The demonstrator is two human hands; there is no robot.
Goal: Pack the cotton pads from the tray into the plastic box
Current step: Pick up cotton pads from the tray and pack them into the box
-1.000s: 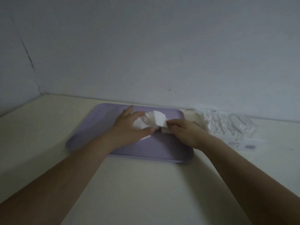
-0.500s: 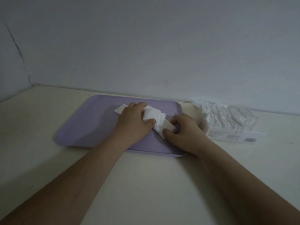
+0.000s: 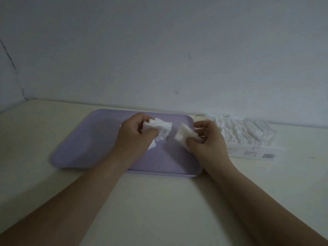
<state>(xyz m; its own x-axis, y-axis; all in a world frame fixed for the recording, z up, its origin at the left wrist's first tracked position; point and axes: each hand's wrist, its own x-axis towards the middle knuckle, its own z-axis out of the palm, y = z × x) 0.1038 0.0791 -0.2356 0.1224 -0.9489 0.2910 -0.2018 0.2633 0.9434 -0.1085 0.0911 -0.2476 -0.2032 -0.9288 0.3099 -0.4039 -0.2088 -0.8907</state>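
Observation:
A lilac tray (image 3: 85, 142) lies on the cream table against the wall. Over its right half my left hand (image 3: 134, 137) grips a bunch of white cotton pads (image 3: 160, 128), lifted off the tray. My right hand (image 3: 207, 139) pinches a small stack of cotton pads (image 3: 184, 136) between thumb and fingers, a short gap apart from the left bunch. A bit of white pad shows under my left hand at its lower edge. The clear plastic box (image 3: 252, 150) sits right of the tray, filled with white pads (image 3: 243, 130).
The wall (image 3: 159, 50) rises just behind the tray and box. A printed label (image 3: 266, 155) faces me on the box's front side. Bare cream table (image 3: 159, 201) stretches in front of the tray between my forearms.
The two hands were together on one heap of pads on the tray; now they have lifted and pulled apart, each holding its own share.

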